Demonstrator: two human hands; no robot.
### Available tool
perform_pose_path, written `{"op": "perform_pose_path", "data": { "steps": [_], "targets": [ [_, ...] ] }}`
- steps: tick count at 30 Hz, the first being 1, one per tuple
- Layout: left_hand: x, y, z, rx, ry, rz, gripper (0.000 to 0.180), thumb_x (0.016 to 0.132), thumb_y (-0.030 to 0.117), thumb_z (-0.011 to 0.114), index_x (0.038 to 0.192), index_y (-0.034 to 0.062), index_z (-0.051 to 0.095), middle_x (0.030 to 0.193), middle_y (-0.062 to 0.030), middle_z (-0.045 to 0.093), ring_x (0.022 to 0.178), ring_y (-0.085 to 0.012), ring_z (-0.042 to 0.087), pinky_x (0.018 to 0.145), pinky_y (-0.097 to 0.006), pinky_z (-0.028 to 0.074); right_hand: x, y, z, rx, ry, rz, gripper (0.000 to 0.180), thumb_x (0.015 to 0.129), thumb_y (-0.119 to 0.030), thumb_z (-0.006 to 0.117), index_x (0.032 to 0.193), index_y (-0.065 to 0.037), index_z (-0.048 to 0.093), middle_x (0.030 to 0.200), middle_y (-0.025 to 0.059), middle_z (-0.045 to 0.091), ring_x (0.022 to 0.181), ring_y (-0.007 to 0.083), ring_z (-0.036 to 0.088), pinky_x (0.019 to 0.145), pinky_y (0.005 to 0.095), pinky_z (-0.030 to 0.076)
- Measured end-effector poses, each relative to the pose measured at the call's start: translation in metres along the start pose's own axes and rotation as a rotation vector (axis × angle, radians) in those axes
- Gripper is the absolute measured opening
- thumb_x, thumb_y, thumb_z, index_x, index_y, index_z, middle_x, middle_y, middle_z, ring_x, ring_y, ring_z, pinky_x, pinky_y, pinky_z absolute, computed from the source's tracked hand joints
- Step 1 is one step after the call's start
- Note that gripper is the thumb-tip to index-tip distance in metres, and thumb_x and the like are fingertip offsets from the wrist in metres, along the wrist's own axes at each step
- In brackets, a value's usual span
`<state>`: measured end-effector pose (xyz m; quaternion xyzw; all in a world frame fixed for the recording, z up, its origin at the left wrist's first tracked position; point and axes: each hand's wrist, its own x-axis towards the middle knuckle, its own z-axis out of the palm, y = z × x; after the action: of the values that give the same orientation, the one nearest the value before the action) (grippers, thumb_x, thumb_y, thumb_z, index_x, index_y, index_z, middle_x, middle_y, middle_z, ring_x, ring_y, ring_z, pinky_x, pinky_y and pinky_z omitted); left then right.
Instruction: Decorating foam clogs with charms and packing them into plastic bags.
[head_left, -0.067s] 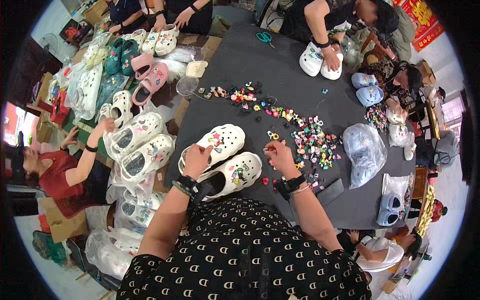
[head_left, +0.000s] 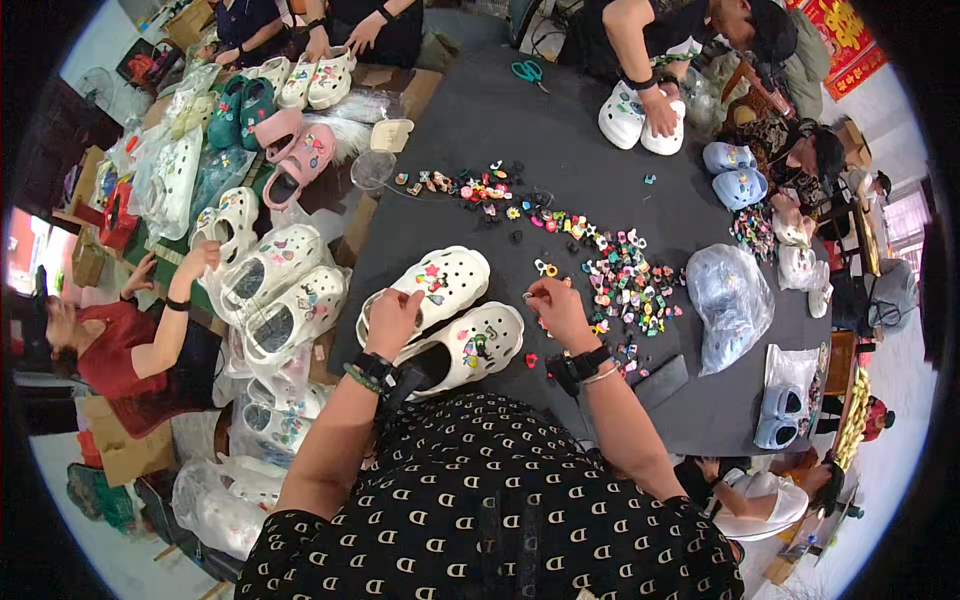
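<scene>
Two white clogs lie side by side on the dark table just in front of me. The farther clog [head_left: 452,284] carries a few colourful charms, among them a red star; the nearer clog [head_left: 490,335] also has charms on its upper. My left hand [head_left: 394,322] is closed on the heel side of the farther clog, its fingers at the opening. To the right of the clogs, my right hand [head_left: 560,312] is held in a pinch above the table. Something small and pale shows at its fingertips, too small to name. A yellow charm [head_left: 545,269] lies just beyond that hand.
Loose shoe charms [head_left: 630,285] spread across the table's middle. A bagged bundle [head_left: 730,308] lies to their right, with blue clogs [head_left: 735,178] behind. Green scissors [head_left: 530,73] rest at the far edge. More white clogs [head_left: 295,310] are piled left. Other people work around the tables.
</scene>
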<state>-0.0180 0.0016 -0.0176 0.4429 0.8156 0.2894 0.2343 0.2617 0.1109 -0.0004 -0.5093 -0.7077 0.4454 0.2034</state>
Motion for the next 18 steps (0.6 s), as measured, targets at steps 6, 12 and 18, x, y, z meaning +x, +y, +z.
{"op": "perform_pose_path", "data": {
  "steps": [6,12,18],
  "targets": [
    [0.001,0.013,-0.004,-0.003,-0.055,-0.016,0.048,0.078,0.042,0.072,0.08,-0.0044,0.061,0.072,-0.0185,0.064,0.069,-0.0323,0.063,0.066,-0.04,0.049,0.006,-0.008,0.012,-0.099,-0.108,-0.161,0.015,0.074,-0.007,0.068,0.089,-0.003,0.065,0.082,0.0135,0.062,0.078,0.0274,0.063,0.069,0.0359,0.05],
    [0.008,0.01,0.004,-0.07,-0.033,-0.149,0.049,0.075,0.042,0.075,0.081,-0.0035,0.058,0.071,-0.0173,0.063,0.066,-0.0297,0.062,0.063,-0.038,0.048,0.013,-0.029,0.031,-0.095,-0.213,-0.225,0.014,0.075,-0.007,0.066,0.088,-0.003,0.064,0.085,0.015,0.062,0.08,0.0311,0.062,0.072,0.0383,0.049],
    [0.003,0.016,0.006,-0.087,0.019,-0.162,0.044,0.073,0.037,0.078,0.079,-0.0018,0.057,0.069,-0.0138,0.061,0.063,-0.0282,0.06,0.06,-0.037,0.047,0.041,-0.047,0.04,-0.131,-0.146,-0.258,0.014,0.074,-0.007,0.067,0.086,-0.001,0.062,0.081,0.0155,0.062,0.08,0.0336,0.061,0.071,0.0411,0.048]
  ]
}}
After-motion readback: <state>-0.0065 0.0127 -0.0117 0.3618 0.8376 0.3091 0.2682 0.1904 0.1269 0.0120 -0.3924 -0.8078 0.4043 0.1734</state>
